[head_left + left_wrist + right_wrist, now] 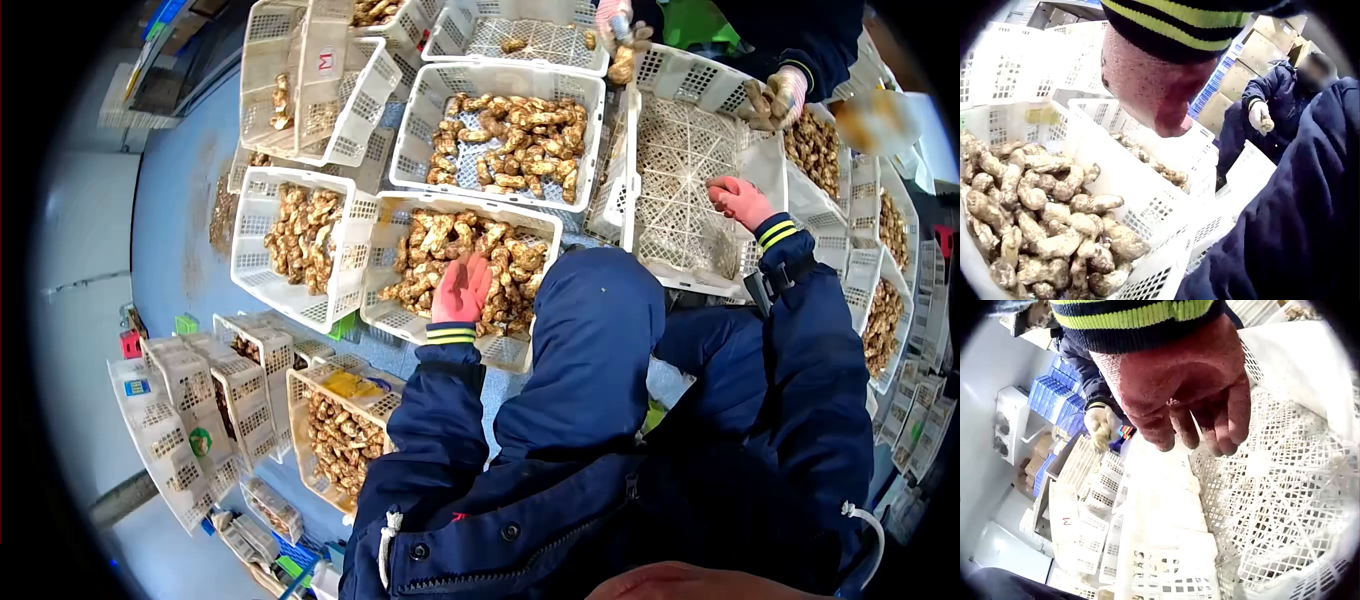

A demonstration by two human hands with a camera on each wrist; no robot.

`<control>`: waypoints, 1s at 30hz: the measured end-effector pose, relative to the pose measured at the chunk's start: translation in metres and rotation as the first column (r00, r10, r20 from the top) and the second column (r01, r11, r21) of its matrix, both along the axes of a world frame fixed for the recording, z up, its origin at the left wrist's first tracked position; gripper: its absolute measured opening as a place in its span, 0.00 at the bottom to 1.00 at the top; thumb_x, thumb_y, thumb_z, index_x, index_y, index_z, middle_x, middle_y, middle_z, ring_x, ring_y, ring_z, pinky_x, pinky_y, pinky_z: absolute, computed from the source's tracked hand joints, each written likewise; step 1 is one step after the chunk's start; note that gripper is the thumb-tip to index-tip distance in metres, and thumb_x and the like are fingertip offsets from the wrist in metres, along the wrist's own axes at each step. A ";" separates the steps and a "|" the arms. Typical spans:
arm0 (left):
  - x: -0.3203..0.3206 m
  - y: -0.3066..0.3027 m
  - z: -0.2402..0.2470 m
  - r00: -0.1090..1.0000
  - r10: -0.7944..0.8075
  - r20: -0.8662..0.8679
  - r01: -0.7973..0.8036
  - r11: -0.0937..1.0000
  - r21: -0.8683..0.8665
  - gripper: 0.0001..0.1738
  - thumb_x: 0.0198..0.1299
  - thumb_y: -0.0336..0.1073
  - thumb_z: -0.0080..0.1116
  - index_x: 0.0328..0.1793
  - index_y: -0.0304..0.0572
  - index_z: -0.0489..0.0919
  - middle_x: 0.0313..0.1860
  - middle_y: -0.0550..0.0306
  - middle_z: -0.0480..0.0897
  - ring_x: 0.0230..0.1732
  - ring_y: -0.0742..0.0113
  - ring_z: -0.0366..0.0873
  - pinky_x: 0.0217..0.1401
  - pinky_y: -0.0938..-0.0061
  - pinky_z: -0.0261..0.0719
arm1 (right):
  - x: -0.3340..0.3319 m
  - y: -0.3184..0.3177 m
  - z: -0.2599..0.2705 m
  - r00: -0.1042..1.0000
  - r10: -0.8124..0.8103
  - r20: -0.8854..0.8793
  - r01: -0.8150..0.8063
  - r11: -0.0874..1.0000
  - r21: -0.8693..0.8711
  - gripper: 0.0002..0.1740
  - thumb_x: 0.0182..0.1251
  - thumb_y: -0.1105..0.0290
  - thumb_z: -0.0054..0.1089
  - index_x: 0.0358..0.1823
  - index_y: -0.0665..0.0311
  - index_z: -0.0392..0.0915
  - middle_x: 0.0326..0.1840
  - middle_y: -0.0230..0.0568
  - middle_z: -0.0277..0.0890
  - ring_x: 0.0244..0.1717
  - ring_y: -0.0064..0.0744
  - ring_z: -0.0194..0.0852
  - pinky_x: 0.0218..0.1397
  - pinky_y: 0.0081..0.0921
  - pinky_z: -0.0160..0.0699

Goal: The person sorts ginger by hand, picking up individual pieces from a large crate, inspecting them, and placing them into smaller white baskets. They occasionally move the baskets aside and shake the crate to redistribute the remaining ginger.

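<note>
My left hand (pixel 462 290), in a pink glove, is over a white crate (pixel 545 235) of knobbly brown-and-white mushrooms (pixel 440 232). Its fingers look extended in the head view, with nothing seen in them; in the left wrist view the back of the glove (pixel 1147 84) hides most of them. My right hand (pixel 742 203), gloved alike, hangs over a second white crate (pixel 680 185) whose lattice floor shows. The right wrist view has its fingers (pixel 1235 412) loosely bent, holding nothing visible.
Another crate of mushrooms (pixel 400 150) stands ahead. More filled crates (pixel 290 245) are on the left and right, with stacked crates (pixel 190 420) at lower left. Opposite, another person's gloved hands (pixel 790 90) hold mushrooms near the right crate's far rim.
</note>
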State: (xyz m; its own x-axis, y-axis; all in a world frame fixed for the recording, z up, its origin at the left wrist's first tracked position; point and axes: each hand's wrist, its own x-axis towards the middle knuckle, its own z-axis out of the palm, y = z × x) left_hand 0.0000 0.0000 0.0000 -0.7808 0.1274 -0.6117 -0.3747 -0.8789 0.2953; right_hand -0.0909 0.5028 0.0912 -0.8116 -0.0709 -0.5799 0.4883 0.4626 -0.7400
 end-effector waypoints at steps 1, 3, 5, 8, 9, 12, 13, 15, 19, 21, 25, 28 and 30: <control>0.013 -0.002 -0.003 0.998 0.021 0.052 -0.021 1.000 0.005 0.16 0.58 0.37 0.53 0.49 0.37 0.74 0.55 0.49 0.72 0.60 0.56 0.65 0.61 0.59 0.66 | -0.002 -0.001 0.003 1.000 -0.005 -0.008 0.005 1.000 -0.013 0.18 0.57 0.65 0.51 0.49 0.63 0.71 0.32 0.28 0.70 0.28 0.17 0.65 0.29 0.15 0.65; 0.036 -0.024 0.006 0.999 0.034 0.037 -0.035 0.999 0.014 0.15 0.58 0.37 0.52 0.49 0.36 0.73 0.55 0.50 0.72 0.60 0.55 0.66 0.61 0.60 0.66 | -0.007 -0.013 0.017 0.999 0.006 -0.044 -0.008 0.999 -0.047 0.18 0.57 0.67 0.49 0.49 0.65 0.71 0.32 0.29 0.70 0.27 0.17 0.65 0.29 0.14 0.64; 0.075 -0.037 0.007 0.996 0.082 0.044 -0.082 0.997 0.010 0.17 0.59 0.38 0.52 0.52 0.36 0.72 0.57 0.50 0.71 0.60 0.55 0.65 0.61 0.60 0.66 | -0.009 -0.009 0.021 1.000 0.004 -0.029 -0.007 0.994 -0.109 0.19 0.56 0.69 0.48 0.50 0.66 0.70 0.32 0.29 0.70 0.27 0.17 0.65 0.28 0.13 0.65; 0.131 -0.063 0.030 0.989 0.145 0.024 -0.143 0.986 -0.080 0.20 0.59 0.40 0.51 0.55 0.38 0.69 0.59 0.49 0.69 0.60 0.54 0.66 0.62 0.59 0.65 | -0.014 -0.036 0.045 0.995 0.022 -0.097 -0.040 0.982 -0.182 0.20 0.57 0.71 0.46 0.53 0.67 0.68 0.34 0.31 0.70 0.28 0.18 0.66 0.28 0.13 0.65; 0.147 -0.074 0.039 0.985 0.171 0.003 -0.170 0.981 -0.092 0.20 0.59 0.40 0.51 0.55 0.38 0.69 0.59 0.48 0.68 0.59 0.54 0.66 0.62 0.59 0.65 | -0.018 -0.050 0.054 0.994 0.033 -0.105 -0.057 0.970 -0.238 0.20 0.57 0.71 0.47 0.53 0.67 0.67 0.34 0.31 0.70 0.29 0.18 0.66 0.29 0.13 0.65; 0.203 -0.106 0.083 0.958 0.276 -0.076 -0.286 0.930 -0.232 0.22 0.61 0.42 0.48 0.57 0.37 0.67 0.59 0.48 0.68 0.59 0.53 0.66 0.63 0.59 0.63 | -0.028 -0.113 0.088 0.968 0.170 -0.185 -0.221 0.927 -0.304 0.19 0.61 0.71 0.47 0.53 0.70 0.67 0.33 0.29 0.68 0.29 0.17 0.66 0.30 0.13 0.65; 0.225 -0.117 0.105 0.942 0.317 -0.106 -0.334 0.887 -0.318 0.22 0.62 0.42 0.47 0.58 0.37 0.66 0.60 0.48 0.67 0.59 0.53 0.66 0.63 0.59 0.63 | -0.032 -0.139 0.102 0.943 0.256 -0.210 -0.311 0.904 -0.294 0.20 0.60 0.72 0.47 0.54 0.70 0.65 0.35 0.28 0.68 0.30 0.17 0.66 0.30 0.13 0.65; 0.279 -0.151 0.138 0.877 0.384 -0.290 -0.472 0.803 -0.365 0.24 0.64 0.42 0.42 0.62 0.36 0.63 0.61 0.46 0.67 0.60 0.53 0.65 0.65 0.58 0.59 | -0.023 -0.204 0.130 0.908 0.349 -0.233 -0.417 0.811 -0.410 0.21 0.61 0.71 0.46 0.56 0.69 0.63 0.36 0.27 0.68 0.31 0.17 0.66 0.31 0.12 0.65; 0.417 -0.238 0.175 0.601 0.614 -0.511 -0.702 0.101 -0.705 0.22 0.61 0.37 0.48 0.59 0.33 0.65 0.52 0.47 0.73 0.53 0.55 0.71 0.58 0.64 0.67 | 0.050 -0.352 0.190 0.726 0.558 -0.402 -0.674 0.695 -0.251 0.22 0.63 0.65 0.48 0.56 0.68 0.64 0.39 0.32 0.71 0.34 0.17 0.67 0.36 0.13 0.67; 0.477 -0.285 0.108 0.732 0.632 -0.254 -0.209 -0.147 -0.967 0.25 0.58 0.39 0.52 0.58 0.31 0.65 0.49 0.48 0.74 0.47 0.59 0.73 0.51 0.70 0.69 | 0.079 -0.416 0.168 0.616 0.726 -0.306 -0.780 0.616 -0.108 0.20 0.61 0.63 0.48 0.52 0.67 0.70 0.39 0.33 0.74 0.35 0.17 0.69 0.37 0.17 0.70; 0.555 -0.339 0.021 0.474 0.869 0.143 0.479 -0.118 -0.870 0.32 0.50 0.43 0.58 0.56 0.26 0.67 0.50 0.43 0.74 0.49 0.59 0.71 0.53 0.71 0.68 | 0.171 -0.514 0.118 0.387 0.900 -0.202 -0.922 0.382 -0.065 0.23 0.59 0.60 0.51 0.54 0.66 0.69 0.43 0.39 0.76 0.36 0.24 0.72 0.38 0.21 0.72; 0.590 -0.381 -0.015 0.655 0.737 0.165 0.190 0.050 -0.981 0.28 0.52 0.44 0.58 0.52 0.29 0.71 0.47 0.48 0.76 0.44 0.61 0.73 0.46 0.71 0.70 | 0.216 -0.554 0.047 0.444 0.876 -0.189 -0.896 0.427 -0.127 0.32 0.57 0.56 0.54 0.59 0.68 0.63 0.47 0.45 0.74 0.34 0.27 0.72 0.36 0.23 0.71; 0.610 -0.410 -0.047 0.728 0.652 0.213 0.037 0.272 -0.962 0.21 0.53 0.41 0.58 0.49 0.32 0.73 0.38 0.55 0.79 0.31 0.67 0.73 0.33 0.73 0.70 | 0.239 -0.564 0.009 0.491 0.858 -0.151 -0.871 0.480 -0.101 0.39 0.54 0.52 0.56 0.62 0.70 0.58 0.46 0.46 0.75 0.33 0.28 0.72 0.36 0.24 0.72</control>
State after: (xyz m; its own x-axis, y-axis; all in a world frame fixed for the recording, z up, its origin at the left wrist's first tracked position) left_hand 0.6099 -0.4099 -0.0473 -0.1451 -0.9072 -0.3949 -0.5079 -0.2742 0.8166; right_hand 0.1483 -0.0609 0.1001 -0.3284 -0.8357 -0.4402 -0.1534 0.5070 -0.8482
